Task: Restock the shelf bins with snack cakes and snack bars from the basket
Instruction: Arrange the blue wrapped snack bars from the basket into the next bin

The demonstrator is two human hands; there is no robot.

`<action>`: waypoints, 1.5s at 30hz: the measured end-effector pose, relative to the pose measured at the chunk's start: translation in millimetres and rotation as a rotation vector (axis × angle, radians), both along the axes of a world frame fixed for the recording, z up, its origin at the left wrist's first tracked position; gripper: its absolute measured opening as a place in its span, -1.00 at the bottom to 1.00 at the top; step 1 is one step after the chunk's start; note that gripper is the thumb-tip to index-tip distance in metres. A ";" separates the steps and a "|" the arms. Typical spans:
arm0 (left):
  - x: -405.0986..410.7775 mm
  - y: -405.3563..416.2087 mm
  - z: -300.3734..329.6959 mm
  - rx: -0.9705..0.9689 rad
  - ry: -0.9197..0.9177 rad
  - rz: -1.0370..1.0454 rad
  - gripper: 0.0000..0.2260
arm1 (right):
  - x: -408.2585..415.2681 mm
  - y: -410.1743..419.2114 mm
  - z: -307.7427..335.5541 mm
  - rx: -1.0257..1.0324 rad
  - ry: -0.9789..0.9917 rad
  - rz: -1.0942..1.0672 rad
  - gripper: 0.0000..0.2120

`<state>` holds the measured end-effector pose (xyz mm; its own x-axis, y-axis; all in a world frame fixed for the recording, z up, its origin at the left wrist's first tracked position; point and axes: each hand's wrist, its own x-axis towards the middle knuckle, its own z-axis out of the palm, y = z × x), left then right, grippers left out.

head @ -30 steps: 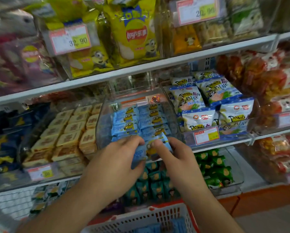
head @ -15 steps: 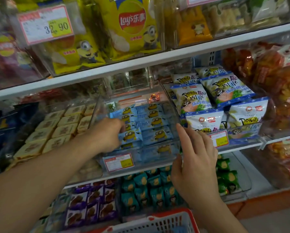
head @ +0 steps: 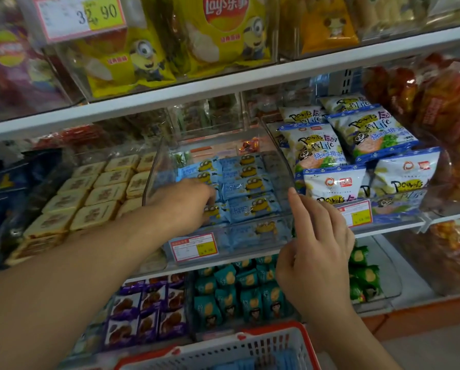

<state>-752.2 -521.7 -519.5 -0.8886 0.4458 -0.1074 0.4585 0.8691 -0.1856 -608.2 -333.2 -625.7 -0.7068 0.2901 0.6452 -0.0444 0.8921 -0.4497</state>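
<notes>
Since a second ago, both hands have left the front of the clear bin [head: 283, 166]: the left hand [head: 189, 206] has reached over the bin's front wall, and the right hand [head: 317, 249] has drawn back and lifted away from the packs. Fingers of the left hand are curled down onto the blue snack cakes [head: 246, 185] in the near left part of the bin; they touch a pack, though whether they pinch it cannot be told. Fingers of the right hand [head: 299, 209] are relaxed and hold nothing, the forefinger stretched up so its tip lies at the bin's right front corner. Beyond the left fingers the blue packs lie in two rows running to the back of the bin. A price tag [head: 194, 247] is fixed to the bin front just below the left wrist. Left of that hand sits a bin of tan square cakes [head: 95, 196]; right of the right fingers lie white and blue snack bags [head: 333, 184]. Below the hands, teal packs [head: 231, 292] and purple packs [head: 146, 311] fill the lower shelf. Nearest the person, the red-rimmed basket [head: 279, 340] holds more blue packs. Above, yellow crisp bags [head: 223, 33] stand on the upper shelf.
</notes>
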 end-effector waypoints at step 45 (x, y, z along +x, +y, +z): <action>185.5 67.1 -391.5 0.815 -0.719 0.635 -0.85 | 73.9 5.3 -225.0 -0.628 -1.087 -0.035 -0.68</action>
